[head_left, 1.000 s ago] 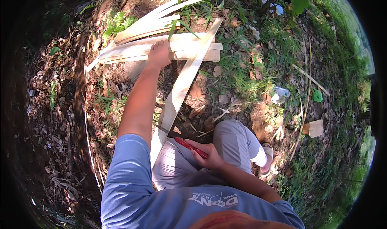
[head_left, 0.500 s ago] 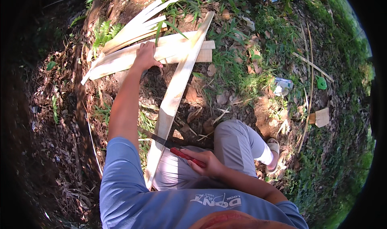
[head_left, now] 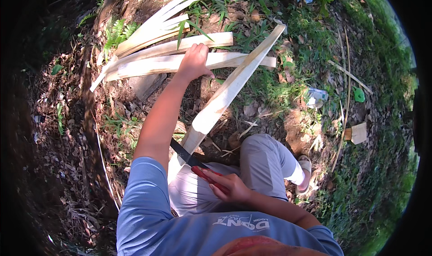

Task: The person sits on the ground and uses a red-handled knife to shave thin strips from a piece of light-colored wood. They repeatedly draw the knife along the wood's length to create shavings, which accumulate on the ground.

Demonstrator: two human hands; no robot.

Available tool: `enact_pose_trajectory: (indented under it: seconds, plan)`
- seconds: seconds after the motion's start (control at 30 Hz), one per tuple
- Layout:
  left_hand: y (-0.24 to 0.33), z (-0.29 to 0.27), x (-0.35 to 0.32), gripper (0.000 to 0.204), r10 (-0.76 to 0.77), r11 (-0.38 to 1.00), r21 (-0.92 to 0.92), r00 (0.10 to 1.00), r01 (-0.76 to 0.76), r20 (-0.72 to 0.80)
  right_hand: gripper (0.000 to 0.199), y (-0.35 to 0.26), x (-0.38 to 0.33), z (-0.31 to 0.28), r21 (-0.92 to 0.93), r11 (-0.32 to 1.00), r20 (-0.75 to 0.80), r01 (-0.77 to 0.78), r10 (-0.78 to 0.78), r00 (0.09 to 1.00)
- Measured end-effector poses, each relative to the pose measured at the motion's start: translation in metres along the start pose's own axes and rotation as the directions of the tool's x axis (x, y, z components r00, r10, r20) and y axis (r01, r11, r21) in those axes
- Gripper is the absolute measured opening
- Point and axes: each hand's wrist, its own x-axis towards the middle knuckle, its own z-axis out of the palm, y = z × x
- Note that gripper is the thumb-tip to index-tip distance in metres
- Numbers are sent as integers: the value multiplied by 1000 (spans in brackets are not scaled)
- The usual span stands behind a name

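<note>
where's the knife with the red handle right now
In the head view, low and centre: the knife is held in the right hand over the lap, its dark blade crossing the long pale strip.

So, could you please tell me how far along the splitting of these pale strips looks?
Done: several pale split strips lie piled on the ground, left hand resting on them. In hand: the right hand holds a red-handled knife against a long pale slat. That slat remains whole.
</note>
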Motion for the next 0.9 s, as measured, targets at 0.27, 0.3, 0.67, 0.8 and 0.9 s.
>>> enact_pose_trajectory:
  seconds: [0.27,0.3,0.67,0.8,0.9]
  plan:
    - [8,18,-3,88,63,989,144,991,-45,-121,73,3,-1,4,24,1000,-29,-7,8,1000]
    - [11,16,-1,87,47,991,133,993,-33,-106,73,2,-2,3,6,1000,-45,7,-7,999]
    - [36,44,25,86,46,995,90,982,-30,-182,67,-6,0,1,30,998,-25,-49,50,998]
    - [38,41,17,88,37,997,76,982,-23,-185,61,-15,4,-4,48,992,9,-116,115,993]
    - [29,14,3,84,20,1000,-9,967,-22,-254,59,-18,5,-7,61,981,18,-184,183,983]
